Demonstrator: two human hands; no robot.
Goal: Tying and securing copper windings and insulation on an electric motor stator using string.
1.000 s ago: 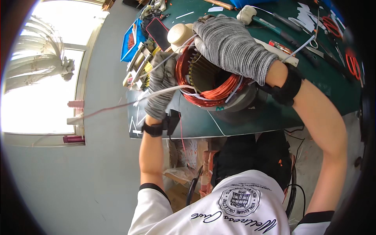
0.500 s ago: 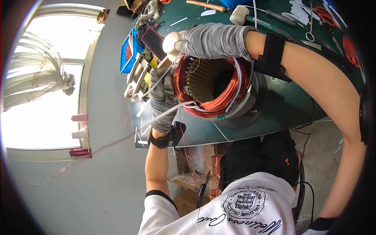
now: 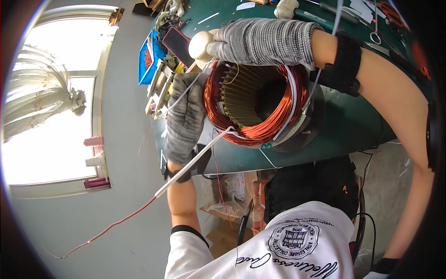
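A motor stator stands on the green table, its open bore facing me. Orange-red copper winding bulges around its rim, with white sleeving lying on it. My left hand, in a grey knitted glove, grips the stator's left side with fingers together; the fingertips are partly hidden. A white sleeved lead with a red wire end sticks out toward the lower left, and a thinner white lead crosses my left fingers. Above the stator, my gloved right hand is closed around a cream, round-ended object; its kind is unclear.
Left of the stator lie a phone, a blue tray and narrow pieces of material. A pale-headed mallet and red-handled scissors are at the back. Thread cones stand along the windowsill. The table edge curves below the stator.
The sleeved lead, blurred before, is now sharp and steady. My left hand sits slightly lower and farther left. My right hand still holds the cream object, and the view has shifted a little.
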